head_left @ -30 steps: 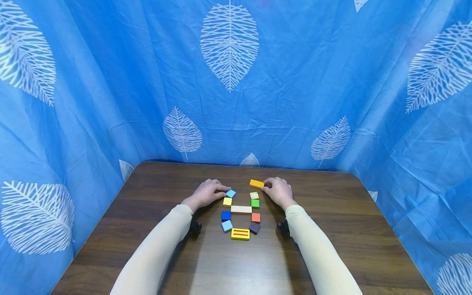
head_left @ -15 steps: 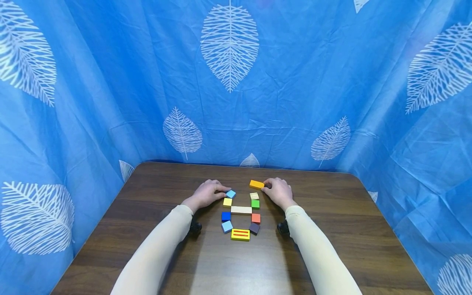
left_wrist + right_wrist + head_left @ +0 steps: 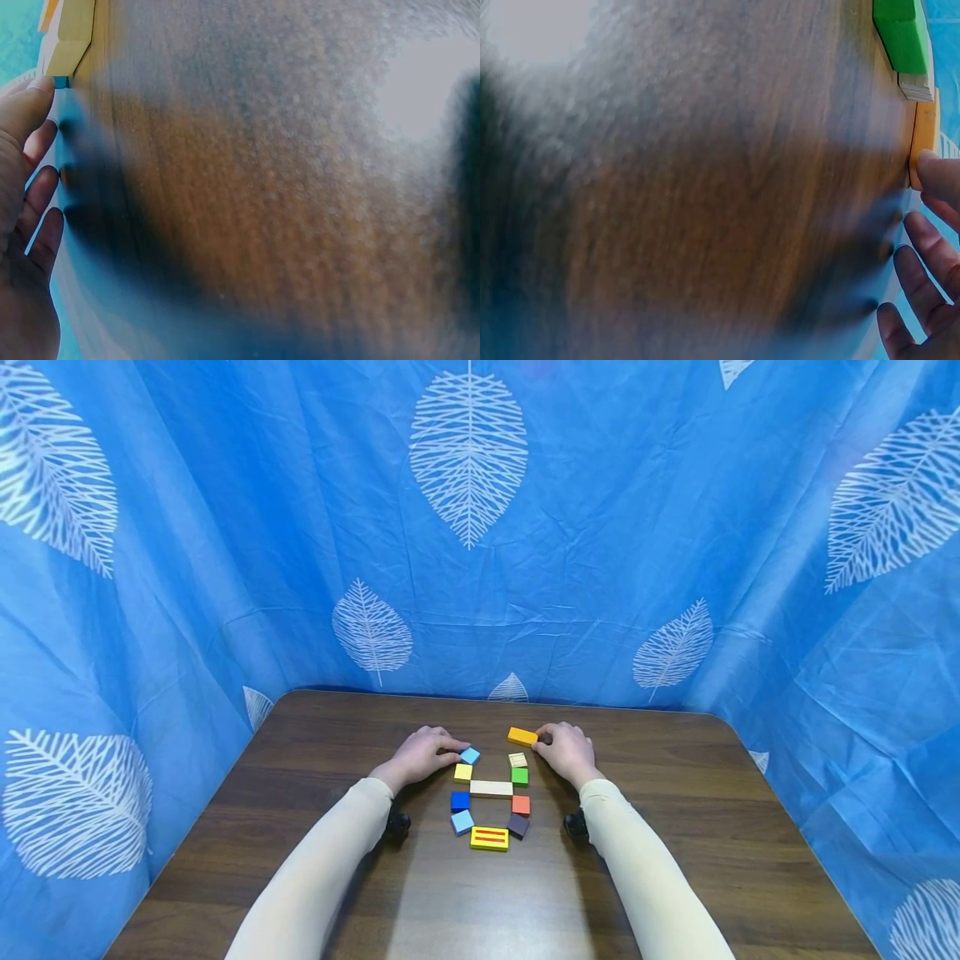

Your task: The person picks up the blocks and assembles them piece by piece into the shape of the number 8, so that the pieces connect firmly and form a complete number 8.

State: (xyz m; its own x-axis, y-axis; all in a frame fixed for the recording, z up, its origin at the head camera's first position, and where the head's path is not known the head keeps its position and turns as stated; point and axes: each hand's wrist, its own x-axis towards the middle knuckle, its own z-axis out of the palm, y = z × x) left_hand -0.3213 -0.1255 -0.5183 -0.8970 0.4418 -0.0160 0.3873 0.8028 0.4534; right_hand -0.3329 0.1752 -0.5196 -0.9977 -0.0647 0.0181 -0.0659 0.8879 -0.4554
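Note:
In the head view my left hand (image 3: 422,753) has its thumb and index finger pinching a light blue block (image 3: 470,756) at the upper left of a block arrangement. Across from it, my right hand (image 3: 567,750) grips the right end of an orange block (image 3: 522,737). The right wrist view has thumb and index on the end of that orange block (image 3: 924,142), other fingers spread over the table. A yellow block (image 3: 71,41) mostly hides the light blue one in the left wrist view. Below the orange block lie a striped pale block (image 3: 517,760) and a green block (image 3: 520,776).
A long cream block (image 3: 491,788) crosses the middle of the arrangement. Under it are dark blue (image 3: 460,802), red (image 3: 521,806), second light blue (image 3: 462,822) and dark purple (image 3: 517,825) blocks, with a red-striped yellow block (image 3: 489,837) at the bottom. A blue curtain (image 3: 480,610) hangs behind the table (image 3: 675,827).

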